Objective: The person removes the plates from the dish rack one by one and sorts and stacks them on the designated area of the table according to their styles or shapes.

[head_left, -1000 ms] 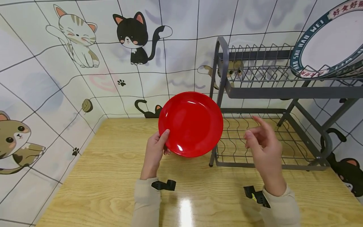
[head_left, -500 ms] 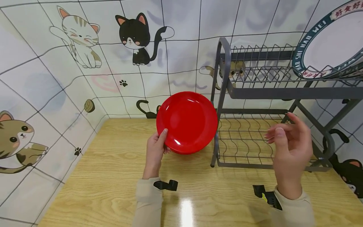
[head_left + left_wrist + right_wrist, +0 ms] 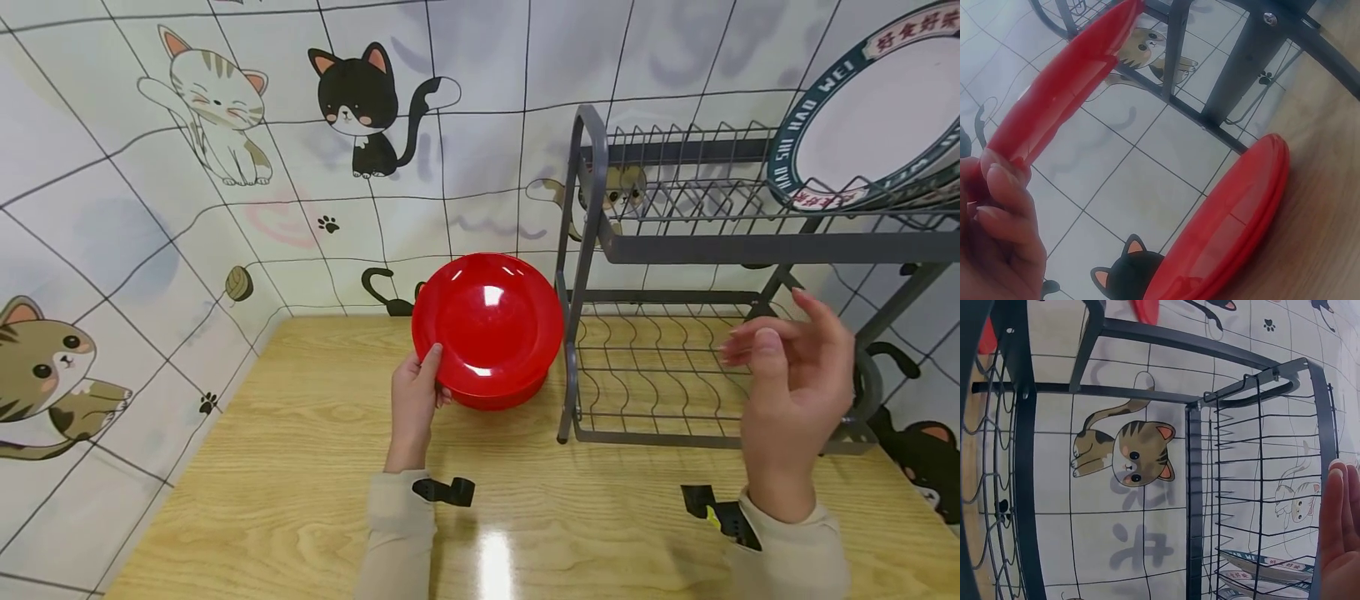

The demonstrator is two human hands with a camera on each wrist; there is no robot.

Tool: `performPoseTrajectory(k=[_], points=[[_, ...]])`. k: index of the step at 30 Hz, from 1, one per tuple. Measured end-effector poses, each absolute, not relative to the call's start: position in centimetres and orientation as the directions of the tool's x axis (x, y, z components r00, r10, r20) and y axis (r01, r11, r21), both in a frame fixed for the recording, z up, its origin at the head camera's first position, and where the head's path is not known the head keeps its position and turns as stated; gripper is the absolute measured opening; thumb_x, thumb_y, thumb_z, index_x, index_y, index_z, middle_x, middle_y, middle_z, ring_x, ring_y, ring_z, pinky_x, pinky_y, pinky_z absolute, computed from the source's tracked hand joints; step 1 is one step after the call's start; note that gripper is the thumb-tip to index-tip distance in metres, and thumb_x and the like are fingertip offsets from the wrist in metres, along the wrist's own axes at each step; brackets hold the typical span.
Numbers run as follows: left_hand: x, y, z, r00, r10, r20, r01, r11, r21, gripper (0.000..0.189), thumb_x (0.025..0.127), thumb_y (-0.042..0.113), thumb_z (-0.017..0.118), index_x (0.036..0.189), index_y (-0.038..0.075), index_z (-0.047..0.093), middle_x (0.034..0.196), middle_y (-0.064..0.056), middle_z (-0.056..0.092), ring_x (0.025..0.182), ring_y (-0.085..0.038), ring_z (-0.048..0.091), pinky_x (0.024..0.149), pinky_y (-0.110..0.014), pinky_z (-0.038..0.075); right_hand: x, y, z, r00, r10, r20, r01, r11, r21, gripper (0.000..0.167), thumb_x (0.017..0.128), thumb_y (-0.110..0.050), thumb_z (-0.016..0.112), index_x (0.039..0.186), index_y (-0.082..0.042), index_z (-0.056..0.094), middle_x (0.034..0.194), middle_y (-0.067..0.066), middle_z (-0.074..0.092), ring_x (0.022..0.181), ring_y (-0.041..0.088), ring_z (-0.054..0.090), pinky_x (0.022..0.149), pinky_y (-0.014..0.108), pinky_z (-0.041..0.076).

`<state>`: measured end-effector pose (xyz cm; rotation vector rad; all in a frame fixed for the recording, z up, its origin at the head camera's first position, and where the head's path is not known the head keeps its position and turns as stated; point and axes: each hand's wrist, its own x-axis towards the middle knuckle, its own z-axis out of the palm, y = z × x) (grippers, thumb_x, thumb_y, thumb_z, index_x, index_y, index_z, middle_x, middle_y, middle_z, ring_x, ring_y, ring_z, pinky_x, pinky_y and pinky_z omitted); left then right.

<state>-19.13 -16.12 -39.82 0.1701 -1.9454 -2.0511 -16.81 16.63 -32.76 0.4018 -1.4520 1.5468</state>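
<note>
Head view takes in a cat-patterned tiled wall (image 3: 225, 208) meeting at a corner, with a pale wooden counter (image 3: 300, 517) below it. On the counter's right half stands a grey two-tier dish rack (image 3: 600, 242), its upper shelf holding a white plate with a dark lettered rim (image 3: 870, 117), its lower wire shelf (image 3: 652, 367) bare. Just left of the rack's front post, a red plate (image 3: 487, 321) is held tilted on edge, face toward the person, above a stack of red plates (image 3: 1229, 231) lying on the counter. The left hand (image 3: 416, 408) pinches the raised plate's lower-left rim, thumb on the face. The rack lies to the right of that plate, near it. The right hand (image 3: 795, 383) hovers in front of the lower shelf, fingers loosely spread, holding nothing, well apart from the plate.
</note>
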Motion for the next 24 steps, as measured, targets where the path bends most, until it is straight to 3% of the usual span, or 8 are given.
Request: performPoseTrajectory(k=[5,9,17,24], points=[[-19.8,-16.2,-41.4,-0.942,-0.322,0.091,0.106,-0.031,0.994,0.034,0.087,0.039,0.054,0.106,0.011,0.058,0.067,-0.010,0.059,0.046,-0.018,0.051,0.047,-0.020,0.044,-17.3,17.3,-31.5,-0.501,0.411,0.762,-0.778,0.171,-0.604,0.040,0.085,-0.003,0.051,0.123,0.003,0.043,0.085,0.019,0.059,0.068,0.018,0.059,0.065,0.021,0.048],[-20.6,-16.3,-42.6,-0.936,-0.345,0.066,0.088,-0.049,0.995,0.035,0.085,0.042,0.055,0.102,0.011,0.059,0.064,-0.012,0.058,0.045,-0.017,0.051,0.045,-0.020,0.044,-17.7,18.0,-30.0,-0.497,0.393,0.774,-0.714,0.322,-0.622,0.041,0.087,-0.006,0.049,0.127,-0.004,0.040,0.092,0.013,0.059,0.077,0.015,0.058,0.071,0.020,0.046],[-21.0,-16.0,-43.1,-0.932,-0.362,0.003,0.035,-0.084,0.996,0.037,0.086,0.042,0.054,0.103,0.009,0.059,0.060,-0.012,0.057,0.044,-0.017,0.051,0.043,-0.021,0.043,-19.8,21.5,-27.0,-0.522,0.376,0.766,-0.551,0.536,-0.639,0.051,0.089,-0.012,0.048,0.136,-0.013,0.029,0.088,-0.015,0.051,0.078,0.000,0.050,0.078,0.016,0.039],[-21.1,-16.0,-43.8,-0.930,-0.364,-0.045,-0.012,-0.094,0.995,0.036,0.089,0.041,0.050,0.100,0.007,0.057,0.059,-0.011,0.057,0.044,-0.017,0.051,0.042,-0.021,0.040,-21.3,24.3,-25.2,-0.472,0.485,0.736,-0.255,0.724,-0.641,0.028,0.091,-0.036,0.044,0.113,-0.023,0.056,0.093,-0.028,0.041,0.082,-0.010,0.036,0.077,0.014,0.032]])
